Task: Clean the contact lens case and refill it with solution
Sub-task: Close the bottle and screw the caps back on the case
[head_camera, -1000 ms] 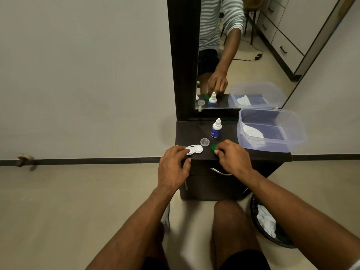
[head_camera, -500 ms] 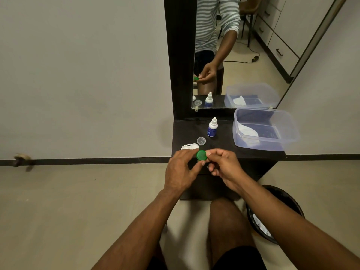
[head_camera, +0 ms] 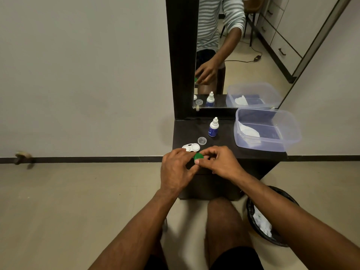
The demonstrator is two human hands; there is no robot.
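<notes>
Right hand point(head_camera: 220, 162): thumb and fingertips curled round the rim of the green cap point(head_camera: 198, 157), grip closed on it, cap lifted just above the near edge of the desk point(head_camera: 187, 131). Left hand point(head_camera: 176, 169): fingers bent toward the same cap from its 9 o'clock side, fingertips at or against the cap edge; whether this grip truly pinches the cap cannot be told, since the contact is hidden by the fingers. Both hands meet in front of the desk, wrists apart, forearms running down to the bottom of the frame. White contact lens case point(head_camera: 191, 147) lies flat on the desk at 11 o'clock of the cap, just beside the left knuckles, both wells uncovered and facing up. Small clear round lid point(head_camera: 202, 141) sits on the desk at 1 o'clock of the case, near but apart from it. Solution bottle point(head_camera: 213, 127), white nozzle over blue label, stands upright at 1 o'clock of that lid. Clear plastic tub point(head_camera: 288, 142) occupies the right end of the desk, at 3 o'clock of the bottle, with white tissue point(head_camera: 249, 131) inside along its left wall. Mirror point(head_camera: 243, 55) stands at the back of the desk, at 12 o'clock. Black bin point(head_camera: 251, 213) with white waste on the floor at 5 o'clock of the desk, beside the person's knee point(head_camera: 222, 211).
</notes>
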